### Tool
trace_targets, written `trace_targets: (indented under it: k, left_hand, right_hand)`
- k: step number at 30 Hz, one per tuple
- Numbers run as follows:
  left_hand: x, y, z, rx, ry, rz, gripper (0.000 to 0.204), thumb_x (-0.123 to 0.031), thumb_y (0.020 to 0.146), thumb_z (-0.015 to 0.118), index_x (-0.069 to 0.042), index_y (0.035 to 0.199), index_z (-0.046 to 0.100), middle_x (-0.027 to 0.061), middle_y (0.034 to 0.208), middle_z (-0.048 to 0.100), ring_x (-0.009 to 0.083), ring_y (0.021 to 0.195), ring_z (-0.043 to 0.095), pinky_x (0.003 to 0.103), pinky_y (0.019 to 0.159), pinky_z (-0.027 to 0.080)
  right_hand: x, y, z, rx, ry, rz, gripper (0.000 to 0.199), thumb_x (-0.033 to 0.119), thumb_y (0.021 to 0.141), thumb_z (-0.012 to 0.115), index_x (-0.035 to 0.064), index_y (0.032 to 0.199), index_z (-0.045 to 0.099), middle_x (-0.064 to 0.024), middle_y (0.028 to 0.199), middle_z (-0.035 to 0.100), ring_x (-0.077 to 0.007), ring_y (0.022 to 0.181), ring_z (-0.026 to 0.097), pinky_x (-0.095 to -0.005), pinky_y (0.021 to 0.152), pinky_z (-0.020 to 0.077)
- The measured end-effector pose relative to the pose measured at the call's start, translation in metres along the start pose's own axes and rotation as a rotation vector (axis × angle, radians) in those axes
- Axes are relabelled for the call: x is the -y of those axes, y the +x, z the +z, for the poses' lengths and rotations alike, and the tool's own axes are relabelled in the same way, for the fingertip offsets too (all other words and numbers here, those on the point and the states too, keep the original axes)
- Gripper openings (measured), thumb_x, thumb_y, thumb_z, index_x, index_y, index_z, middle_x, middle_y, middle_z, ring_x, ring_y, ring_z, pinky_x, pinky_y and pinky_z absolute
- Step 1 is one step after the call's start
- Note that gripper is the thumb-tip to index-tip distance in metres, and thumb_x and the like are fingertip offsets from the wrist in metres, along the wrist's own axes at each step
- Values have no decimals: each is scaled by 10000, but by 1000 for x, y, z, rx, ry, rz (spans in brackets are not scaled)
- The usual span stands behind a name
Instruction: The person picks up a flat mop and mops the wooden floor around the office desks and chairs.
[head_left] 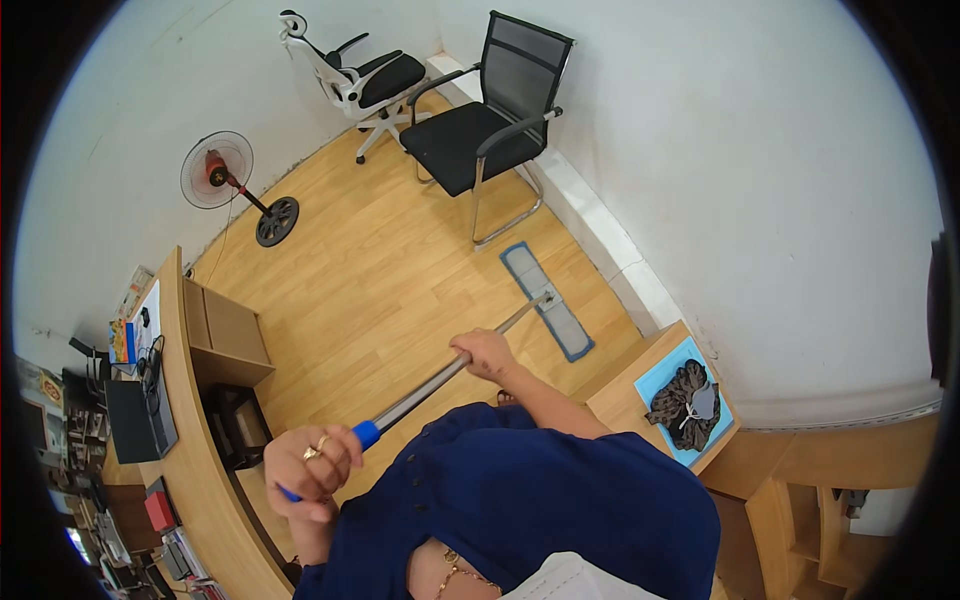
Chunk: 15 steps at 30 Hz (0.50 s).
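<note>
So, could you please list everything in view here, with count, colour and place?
flat mop: one, grey-blue pad, metal pole with blue grip, on the wooden floor near the wall
black chair: one, top centre
white chair: one, black seat, top left
fan: one, black with red hub, left
desk: one, wooden, cluttered, lower left
dark cloth: one, on a light blue sheet, right
left hand: grips the blue pole end
right hand: grips the pole midway
</note>
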<state>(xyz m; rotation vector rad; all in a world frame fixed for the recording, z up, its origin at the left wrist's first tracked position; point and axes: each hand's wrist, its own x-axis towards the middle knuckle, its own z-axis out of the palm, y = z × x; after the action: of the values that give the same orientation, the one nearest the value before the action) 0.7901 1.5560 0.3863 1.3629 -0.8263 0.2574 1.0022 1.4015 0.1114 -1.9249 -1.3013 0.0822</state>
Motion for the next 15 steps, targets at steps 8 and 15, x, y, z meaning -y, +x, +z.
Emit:
trace_targets:
  k: [8,15]
  left_hand:
    - [62,20,16,-364,142,-301,295,-151,668,723,-109,521,470,43,553,540,236,677,588,460,932,353]
    - [84,-2,37,-247,198,-507,278,-130,682,710,-109,526,481,38,670,578,248,815,569,467,1000,291]
  right_hand:
    - [-86,5,-29,-27,-138,133,129,94,673,582,142,787,617,-57,710,626,-280,749,607,-406,614,441]
    - [-112,-14,-24,62,-169,307,99,200,749,587,137,759,662,-62,731,647,-269,786,610,-410,694,424]
